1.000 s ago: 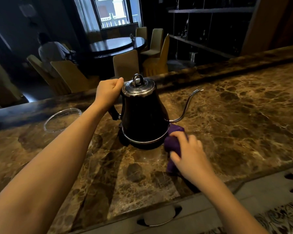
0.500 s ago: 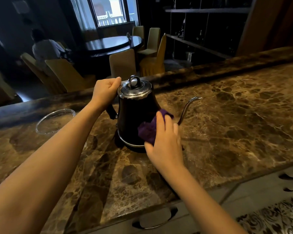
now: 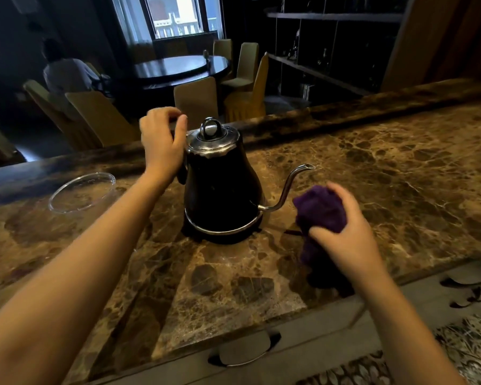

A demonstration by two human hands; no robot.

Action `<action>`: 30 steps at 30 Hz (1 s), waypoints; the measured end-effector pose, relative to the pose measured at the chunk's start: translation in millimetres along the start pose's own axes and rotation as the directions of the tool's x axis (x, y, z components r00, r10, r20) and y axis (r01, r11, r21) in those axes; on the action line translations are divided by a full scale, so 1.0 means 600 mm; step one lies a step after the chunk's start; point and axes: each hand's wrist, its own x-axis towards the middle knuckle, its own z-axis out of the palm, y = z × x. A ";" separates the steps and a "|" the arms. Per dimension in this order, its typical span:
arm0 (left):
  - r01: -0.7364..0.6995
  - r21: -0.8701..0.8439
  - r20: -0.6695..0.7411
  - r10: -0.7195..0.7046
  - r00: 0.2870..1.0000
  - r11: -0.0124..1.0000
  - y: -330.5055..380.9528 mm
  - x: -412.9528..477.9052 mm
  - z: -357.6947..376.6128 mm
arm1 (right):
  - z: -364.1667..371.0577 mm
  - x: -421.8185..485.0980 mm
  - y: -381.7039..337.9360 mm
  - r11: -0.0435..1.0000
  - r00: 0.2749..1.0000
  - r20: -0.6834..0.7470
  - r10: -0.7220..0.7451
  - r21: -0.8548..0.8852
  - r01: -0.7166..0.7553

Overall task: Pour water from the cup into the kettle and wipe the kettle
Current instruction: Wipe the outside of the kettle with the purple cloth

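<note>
A black gooseneck kettle (image 3: pixel 221 190) with a silver lid and a thin curved spout stands upright on its base on the marble counter (image 3: pixel 372 168). My left hand (image 3: pixel 161 143) hovers just left of the lid above the handle, fingers loosely curled and apart, holding nothing. My right hand (image 3: pixel 345 232) is to the right of the kettle, below the spout tip, closed around a bunched purple cloth (image 3: pixel 320 209) that is clear of the kettle. The cup itself is hidden or out of view; only a clear rim shows at the left.
A clear round glass vessel (image 3: pixel 82 191) sits on the counter at the left. A raised ledge (image 3: pixel 345 112) runs along the counter's far edge. Drawers with handles (image 3: pixel 242 357) lie below the near edge. Beyond are chairs, a round table and a seated person.
My left hand has let go of the kettle handle and opened above it. My right hand has pulled the purple cloth off the kettle body and moved right, past the spout.
</note>
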 end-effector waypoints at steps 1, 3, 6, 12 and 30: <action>0.055 -0.043 -0.092 -0.058 0.994 0.998 0.009 -0.023 -0.004 | -0.009 0.016 -0.014 0.999 0.996 0.086 -0.015 0.039 0.012; 0.131 -0.186 -0.132 -0.157 0.979 0.974 0.039 -0.076 -0.013 | -0.013 0.044 -0.032 0.996 0.955 0.289 -0.067 0.069 0.049; 0.139 -0.259 0.013 -0.140 0.990 0.956 0.071 -0.125 -0.018 | 0.004 0.054 -0.044 0.987 0.877 0.458 -0.147 0.132 0.097; 0.270 -0.205 0.267 -0.212 0.940 0.941 0.069 -0.086 -0.044 | 0.102 0.003 -0.043 0.957 0.821 0.503 -0.269 0.234 0.170; 0.138 -0.011 0.733 -0.086 0.675 0.990 0.084 -0.014 -0.096 | 0.194 -0.117 -0.014 0.909 0.851 0.375 -0.367 -0.048 0.413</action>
